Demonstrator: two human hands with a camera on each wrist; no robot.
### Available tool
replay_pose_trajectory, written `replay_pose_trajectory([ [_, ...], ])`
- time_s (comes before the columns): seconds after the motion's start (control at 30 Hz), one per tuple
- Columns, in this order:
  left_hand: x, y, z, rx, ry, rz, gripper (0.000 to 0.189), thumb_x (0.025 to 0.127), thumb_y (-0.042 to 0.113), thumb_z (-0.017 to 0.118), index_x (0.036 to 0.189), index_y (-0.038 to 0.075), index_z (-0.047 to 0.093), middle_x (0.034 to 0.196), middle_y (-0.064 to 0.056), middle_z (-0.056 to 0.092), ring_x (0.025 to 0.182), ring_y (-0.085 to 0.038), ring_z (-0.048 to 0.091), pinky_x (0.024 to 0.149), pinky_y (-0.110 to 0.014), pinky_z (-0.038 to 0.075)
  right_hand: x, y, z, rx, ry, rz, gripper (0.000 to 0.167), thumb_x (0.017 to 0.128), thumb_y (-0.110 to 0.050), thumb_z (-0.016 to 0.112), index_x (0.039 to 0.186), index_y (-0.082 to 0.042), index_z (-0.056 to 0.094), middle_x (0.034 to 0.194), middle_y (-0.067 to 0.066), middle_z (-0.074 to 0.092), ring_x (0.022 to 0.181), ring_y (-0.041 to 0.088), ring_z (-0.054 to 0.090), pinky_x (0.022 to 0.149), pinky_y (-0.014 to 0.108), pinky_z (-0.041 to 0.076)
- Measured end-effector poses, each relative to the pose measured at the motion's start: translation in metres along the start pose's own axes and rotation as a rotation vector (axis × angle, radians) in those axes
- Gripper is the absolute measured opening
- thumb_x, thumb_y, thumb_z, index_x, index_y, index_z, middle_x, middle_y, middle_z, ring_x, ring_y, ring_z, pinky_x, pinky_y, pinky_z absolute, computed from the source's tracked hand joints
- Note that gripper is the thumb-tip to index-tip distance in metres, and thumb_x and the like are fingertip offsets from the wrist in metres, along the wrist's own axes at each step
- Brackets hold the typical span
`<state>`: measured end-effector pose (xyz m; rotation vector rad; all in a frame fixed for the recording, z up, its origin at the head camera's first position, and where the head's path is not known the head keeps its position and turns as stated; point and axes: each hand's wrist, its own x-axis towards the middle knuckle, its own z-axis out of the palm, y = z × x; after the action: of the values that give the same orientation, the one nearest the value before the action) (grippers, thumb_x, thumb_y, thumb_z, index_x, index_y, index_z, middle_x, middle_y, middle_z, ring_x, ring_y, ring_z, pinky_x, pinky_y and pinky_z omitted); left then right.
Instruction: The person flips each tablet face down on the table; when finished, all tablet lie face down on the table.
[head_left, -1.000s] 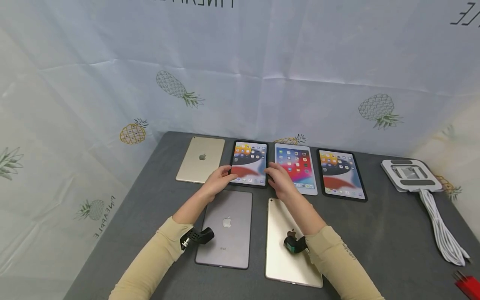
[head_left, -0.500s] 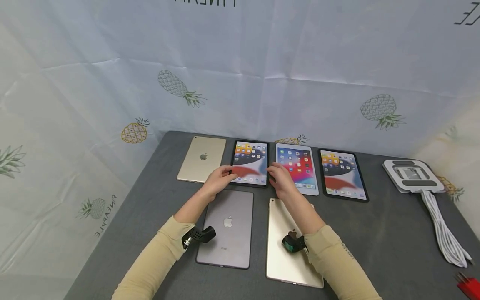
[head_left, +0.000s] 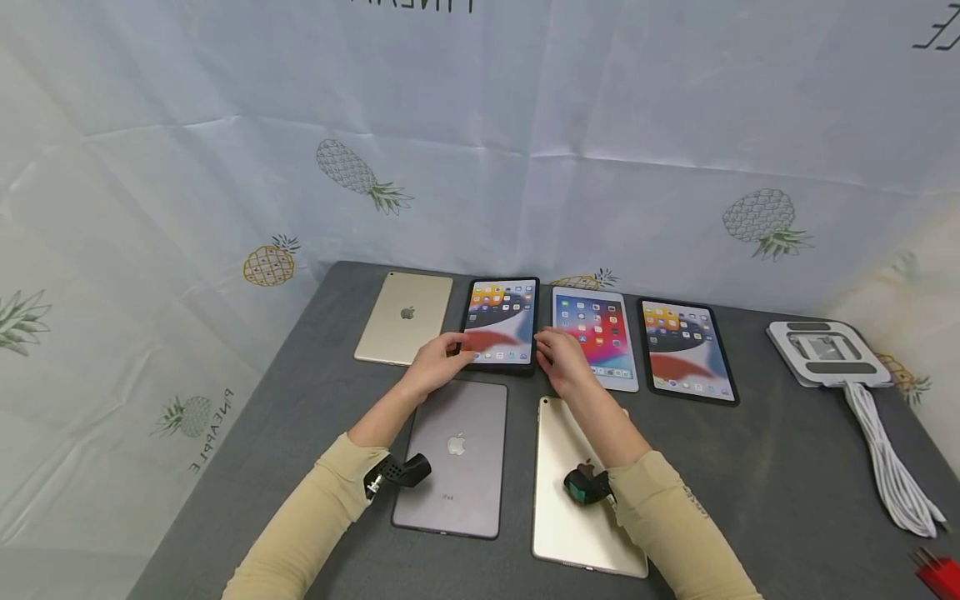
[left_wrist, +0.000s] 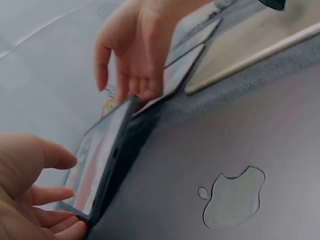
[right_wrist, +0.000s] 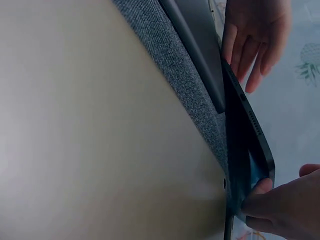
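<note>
A black-framed tablet (head_left: 502, 317) with its home screen lit lies in the back row, held by both hands at its lower corners. Its near edge is raised off the table, and a dark gap shows beneath it in both wrist views. My left hand (head_left: 435, 364) grips the left side, thumb over the screen side. My right hand (head_left: 562, 360) pinches the right side, fingertips tucked at the underside (right_wrist: 260, 192). Nearer to me, a grey tablet (head_left: 450, 492) lies face down below the left forearm. A gold tablet (head_left: 558, 521), also face down, is partly hidden by the right forearm.
Left of the held tablet lies a gold tablet (head_left: 405, 321), back up. To its right are a white tablet (head_left: 603, 321) and a black one (head_left: 686, 350), both lit. A white device (head_left: 825, 364), a bundled white cable (head_left: 888, 467) and a red plug (head_left: 941, 575) sit far right.
The near edge of the black tablet has tipped up from the table. Both hands stay at its sides, the right fingers now closer in on the edge.
</note>
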<state>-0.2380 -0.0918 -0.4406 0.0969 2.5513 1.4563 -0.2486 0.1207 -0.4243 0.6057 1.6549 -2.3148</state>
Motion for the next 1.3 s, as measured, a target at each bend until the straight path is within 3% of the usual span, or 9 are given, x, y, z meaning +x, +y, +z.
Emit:
replay_pose_trajectory([
  [0.17, -0.002, 0.005, 0.003, 0.231, 0.024, 0.172, 0.042, 0.088, 0.025, 0.069, 0.124, 0.003, 0.063, 0.114, -0.014, 0.066, 0.093, -0.026, 0.058, 0.080, -0.040, 0.048, -0.005, -0.002, 0.001, -0.008, -0.046, -0.020, 0.053, 0.100, -0.008, 0.046, 0.150, 0.002, 0.032, 0.148, 0.014, 0.036, 0.111, 0.018, 0.043, 0.104, 0.032, 0.037],
  [0.33, -0.003, 0.016, 0.010, 0.361, 0.031, 0.298, 0.042, 0.086, 0.033, 0.073, 0.118, 0.006, 0.068, 0.111, -0.010, 0.069, 0.097, -0.025, 0.063, 0.085, -0.039, 0.050, -0.012, -0.005, 0.006, -0.015, -0.069, -0.036, 0.050, 0.100, -0.008, 0.046, 0.148, 0.002, 0.036, 0.141, 0.013, 0.042, 0.104, 0.017, 0.047, 0.100, 0.033, 0.040],
  [0.57, -0.003, 0.033, 0.019, 0.473, 0.051, 0.325, 0.053, 0.082, 0.049, 0.074, 0.121, 0.013, 0.067, 0.117, -0.007, 0.068, 0.104, -0.026, 0.064, 0.086, -0.044, 0.050, -0.022, -0.008, 0.011, -0.046, -0.121, -0.072, 0.051, 0.101, -0.009, 0.045, 0.149, 0.002, 0.033, 0.147, 0.014, 0.037, 0.113, 0.021, 0.044, 0.109, 0.039, 0.035],
  [0.73, -0.001, 0.042, 0.020, 0.556, 0.092, 0.339, 0.057, 0.082, 0.055, 0.071, 0.119, 0.013, 0.067, 0.111, -0.009, 0.069, 0.095, -0.026, 0.065, 0.077, -0.043, 0.051, -0.028, -0.011, 0.014, -0.036, -0.153, -0.107, 0.051, 0.102, -0.012, 0.044, 0.149, 0.003, 0.032, 0.149, 0.016, 0.035, 0.124, 0.026, 0.041, 0.111, 0.040, 0.034],
  [0.97, -0.002, 0.044, 0.013, 0.451, 0.127, 0.333, 0.051, 0.084, 0.048, 0.069, 0.124, 0.017, 0.067, 0.098, -0.007, 0.072, 0.079, -0.020, 0.064, 0.064, -0.034, 0.049, -0.037, -0.016, 0.021, -0.018, -0.214, -0.158, 0.050, 0.103, -0.014, 0.043, 0.149, 0.003, 0.032, 0.152, 0.016, 0.033, 0.133, 0.029, 0.037, 0.111, 0.041, 0.033],
  [1.3, -0.004, 0.038, 0.000, 0.295, 0.144, 0.451, 0.043, 0.090, 0.034, 0.064, 0.128, 0.012, 0.066, 0.088, -0.002, 0.071, 0.075, -0.013, 0.063, 0.062, -0.029, 0.047, -0.040, -0.017, 0.027, -0.051, -0.327, -0.221, 0.052, 0.103, -0.012, 0.044, 0.151, 0.001, 0.030, 0.154, 0.014, 0.034, 0.135, 0.031, 0.037, 0.110, 0.043, 0.034],
])
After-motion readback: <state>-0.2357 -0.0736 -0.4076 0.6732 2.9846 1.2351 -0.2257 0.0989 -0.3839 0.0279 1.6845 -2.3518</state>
